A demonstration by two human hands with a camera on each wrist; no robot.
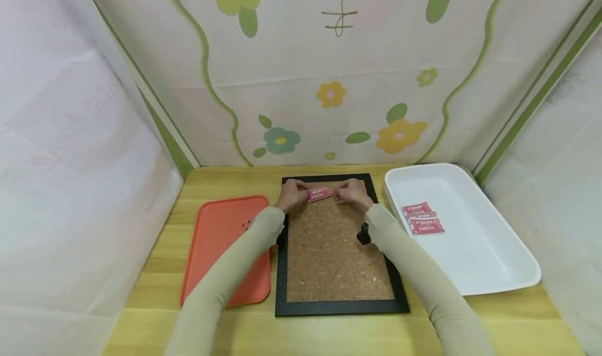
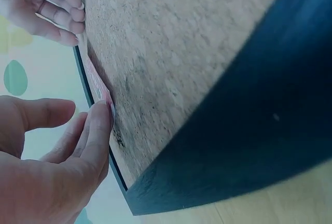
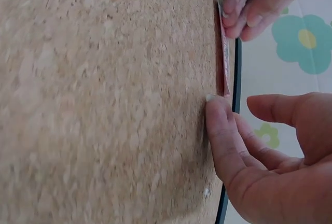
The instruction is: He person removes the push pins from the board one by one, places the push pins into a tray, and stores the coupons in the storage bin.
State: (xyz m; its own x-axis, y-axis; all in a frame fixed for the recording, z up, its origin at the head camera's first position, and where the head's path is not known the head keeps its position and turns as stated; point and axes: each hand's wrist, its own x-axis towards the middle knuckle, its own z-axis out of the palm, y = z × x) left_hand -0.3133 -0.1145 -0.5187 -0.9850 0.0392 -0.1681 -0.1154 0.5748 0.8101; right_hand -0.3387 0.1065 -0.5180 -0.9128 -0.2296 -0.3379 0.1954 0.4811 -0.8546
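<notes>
A red-and-white printed coupon (image 1: 319, 194) lies near the top of a cork board (image 1: 336, 251) with a black frame. My left hand (image 1: 292, 194) touches the coupon's left end with its fingertips; in the left wrist view its thumb stands apart from the fingers (image 2: 98, 130). Just off the coupon's right end is my right hand (image 1: 351, 193). The right wrist view shows its fingertips (image 3: 215, 105) at the cork surface, beside the coupon's corner, thumb spread away and nothing visible between. Whether a pin goes through the coupon cannot be made out.
An orange-red tray (image 1: 218, 236) with several tiny dark pieces (image 1: 247, 222) sits left of the board. To the right, a white tub (image 1: 475, 241) holds several similar coupons (image 1: 425, 225). Flower-printed cloth (image 1: 301, 73) rises behind the wooden table (image 1: 343, 337) and along both sides.
</notes>
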